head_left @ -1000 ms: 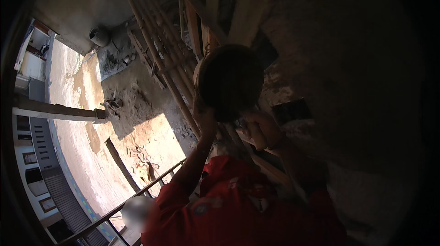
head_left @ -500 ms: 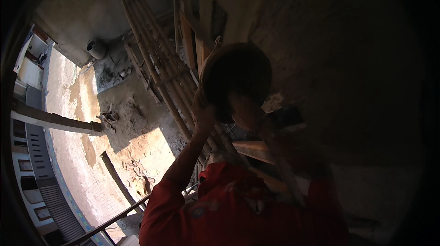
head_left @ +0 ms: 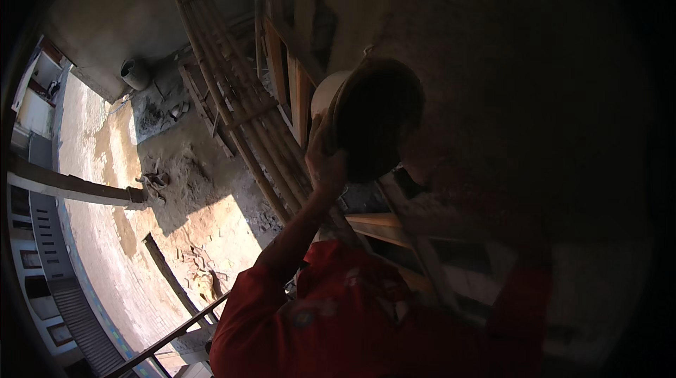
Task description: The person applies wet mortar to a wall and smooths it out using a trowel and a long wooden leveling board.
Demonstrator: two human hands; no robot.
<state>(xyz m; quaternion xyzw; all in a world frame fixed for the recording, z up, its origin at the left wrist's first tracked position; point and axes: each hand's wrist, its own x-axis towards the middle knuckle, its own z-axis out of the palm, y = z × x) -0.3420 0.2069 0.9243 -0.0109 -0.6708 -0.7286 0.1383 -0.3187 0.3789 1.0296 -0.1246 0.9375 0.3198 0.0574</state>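
My left hand (head_left: 327, 161) is closed on the lower left rim of a round bucket (head_left: 329, 95), which I hold up in front of me. The bucket is tilted, with its pale outer side to the left and its mouth toward me and the right. Its inside is too dark to show what it holds. My right arm reaches up from the red sleeve (head_left: 520, 304) into deep shadow. The right hand is smeared and dark, and I cannot make out its fingers.
Bamboo poles lashed like a ladder (head_left: 239, 107) slant behind the bucket. Wooden planks (head_left: 380, 226) and a frame stand below me. A shaded wall (head_left: 507, 96) rises at the right. On the lower ground lie rubble (head_left: 186, 174) and another bucket (head_left: 135, 75). A dark railing (head_left: 176, 336) crosses at lower left.
The bucket has tipped to the right, so its pale side now shows. My right hand has come away from the bucket's mouth toward the right; my left hand keeps its grip.
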